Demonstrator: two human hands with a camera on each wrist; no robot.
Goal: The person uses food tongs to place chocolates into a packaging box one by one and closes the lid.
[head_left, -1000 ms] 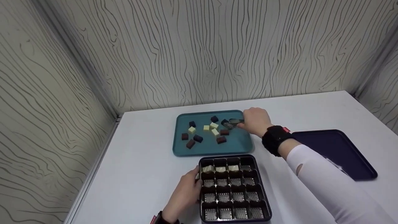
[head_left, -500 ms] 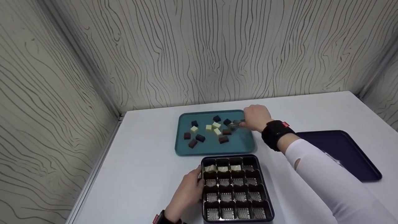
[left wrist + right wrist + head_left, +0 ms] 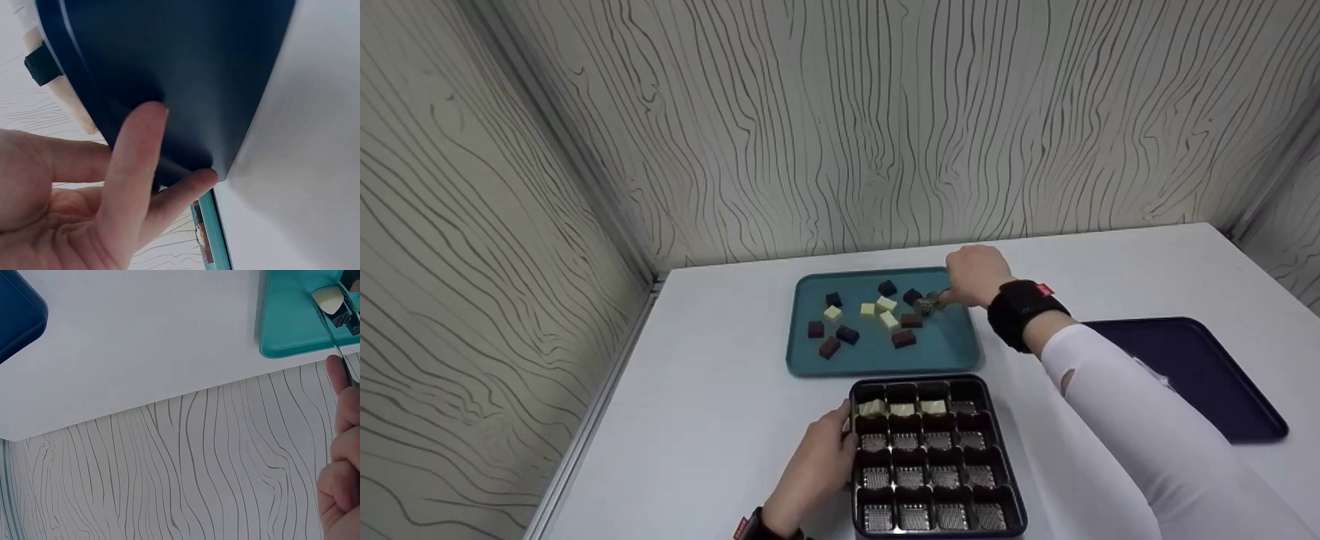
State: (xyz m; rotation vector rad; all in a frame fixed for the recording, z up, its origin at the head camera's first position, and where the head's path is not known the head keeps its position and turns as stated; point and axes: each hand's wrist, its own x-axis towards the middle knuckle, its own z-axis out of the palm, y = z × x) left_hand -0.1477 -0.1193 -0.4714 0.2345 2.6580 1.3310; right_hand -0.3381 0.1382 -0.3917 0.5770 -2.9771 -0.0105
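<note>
My left hand [image 3: 816,459] grips the left side of a dark box [image 3: 931,491] divided into several compartments. In the left wrist view, two fingertips lie on the outside of its wall. Three white chocolates [image 3: 902,409] sit in the box's back row. My right hand [image 3: 979,276] holds small metal tongs [image 3: 927,304], tips pointing down over the right part of a teal tray [image 3: 952,349]. Beside the tips is a dark chocolate [image 3: 912,296]. In the right wrist view, a white chocolate [image 3: 328,299] shows between the tong arms [image 3: 332,332], overlapping them there.
Several white, brown and near-black chocolates lie scattered on the teal tray, among them a brown one [image 3: 904,339]. To the right is a navy tray [image 3: 1192,375], partly behind my right sleeve [image 3: 1140,420]. A patterned panel [image 3: 840,135] stands along the table's back edge.
My right hand has shifted slightly back and left, and the tongs stand steeper, their tips a little right of the dark chocolate. The left hand keeps its grip on the box.
</note>
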